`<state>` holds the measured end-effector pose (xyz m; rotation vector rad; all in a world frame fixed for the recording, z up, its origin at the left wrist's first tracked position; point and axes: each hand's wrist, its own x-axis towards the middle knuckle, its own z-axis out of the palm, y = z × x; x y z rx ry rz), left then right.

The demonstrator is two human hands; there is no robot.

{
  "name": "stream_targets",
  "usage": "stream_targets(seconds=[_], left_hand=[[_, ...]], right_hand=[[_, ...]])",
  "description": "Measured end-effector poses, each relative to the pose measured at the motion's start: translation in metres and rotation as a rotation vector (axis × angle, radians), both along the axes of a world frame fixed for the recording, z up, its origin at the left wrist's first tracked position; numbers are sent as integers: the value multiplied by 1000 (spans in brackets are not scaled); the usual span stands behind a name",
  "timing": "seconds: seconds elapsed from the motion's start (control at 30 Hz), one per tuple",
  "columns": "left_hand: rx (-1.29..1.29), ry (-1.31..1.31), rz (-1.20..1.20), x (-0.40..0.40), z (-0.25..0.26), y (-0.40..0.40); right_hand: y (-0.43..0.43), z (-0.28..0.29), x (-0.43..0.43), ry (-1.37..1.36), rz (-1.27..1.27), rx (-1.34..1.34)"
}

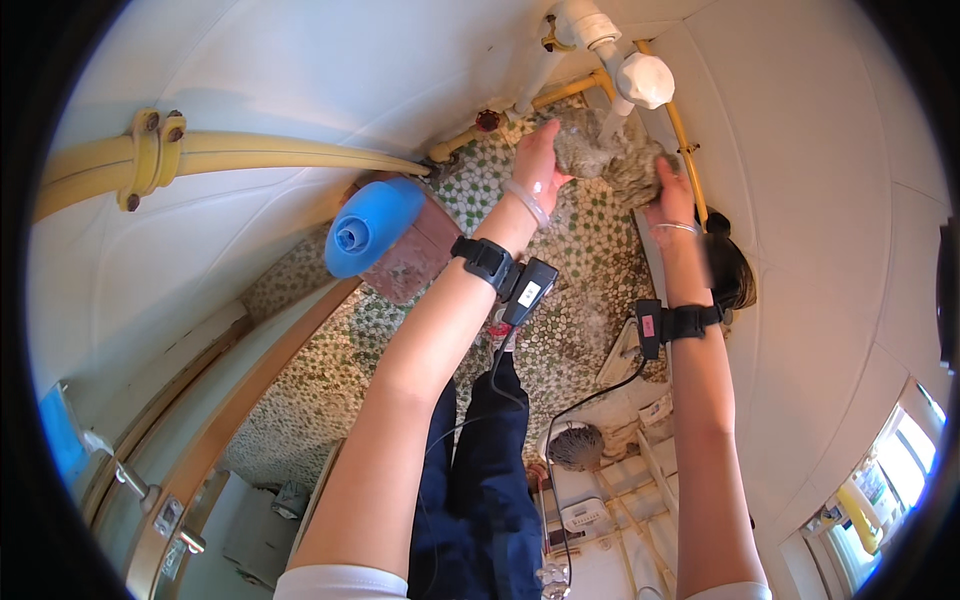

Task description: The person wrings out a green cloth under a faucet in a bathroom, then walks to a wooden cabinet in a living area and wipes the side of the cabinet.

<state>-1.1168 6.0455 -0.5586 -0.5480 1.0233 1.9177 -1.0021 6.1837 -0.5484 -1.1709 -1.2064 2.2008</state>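
A wet, grey-brown cloth or mop head (637,161) is bunched up between my two hands, beneath a white plastic faucet (645,80). Water seems to run from the faucet's spout onto the cloth. My left hand (538,161), with a pale bangle at the wrist, holds the cloth's left side. My right hand (671,193), with a thin bracelet, grips its right side. Both forearms carry black strapped devices with cables. What lies under the cloth is hidden.
A blue plastic bottle (371,225) stands on a reddish block (412,259) at the left. Yellow pipes (247,154) run along the wall. A wooden-edged door (225,435) is at lower left. A black bag (731,274) hangs at the right wall. Green-and-white mosaic tile (480,187) covers the floor.
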Motion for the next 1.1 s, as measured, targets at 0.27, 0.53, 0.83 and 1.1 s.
stream_targets(seconds=[0.27,0.53,0.83,1.1], left_hand=[[197,68,83,16,-23,-4],[-34,240,-163,36,29,5],[-883,1860,-912,54,47,-10],[-657,1430,-453,56,53,-76]], right_hand=[[-93,42,-48,-188,457,719],[-4,-18,-46,67,344,198],[-48,-6,-28,337,127,-679],[-52,11,-77,77,34,-494]])
